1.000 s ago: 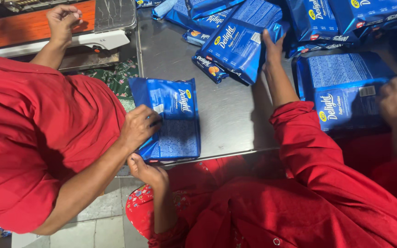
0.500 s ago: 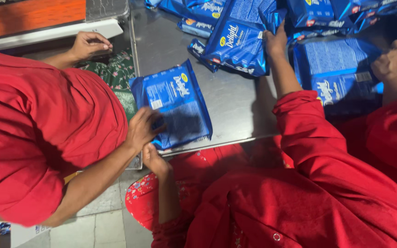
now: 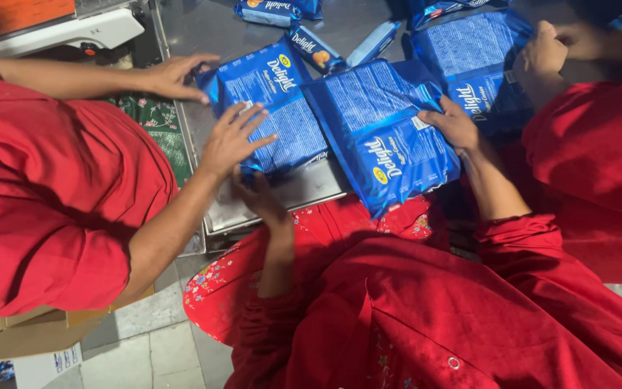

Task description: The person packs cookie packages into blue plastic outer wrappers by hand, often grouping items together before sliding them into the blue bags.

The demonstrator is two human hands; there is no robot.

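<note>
Blue biscuit pack [image 3: 386, 140], large, glossy and printed-side up, lies on the steel table [image 3: 203, 32] in the head view, its lower corner hanging past the table's near edge over a red, flower-printed lap. The person's right hand [image 3: 455, 126] lies on this pack's right side, fingers laid loosely flat, pressing rather than pinching. The left hand [image 3: 257, 194] reaches up to the near edge of the table under a second blue pack [image 3: 275, 108]. A co-worker's hand [image 3: 232, 140] covers most of it, so I cannot tell whether its fingers grip the pack or only touch it. That co-worker's other hand [image 3: 174, 75] is spread at the pack's far left corner. A third person's hand [image 3: 541, 54] holds another pack [image 3: 480, 61] farther right on the table, and small packets [image 3: 311, 47] lie toward its far side.

The overhanging pack looks the likeliest to go wrong: only the flat right hand pins it, and the slick wrapper could slide off the table's edge if that pressure eases.
</note>
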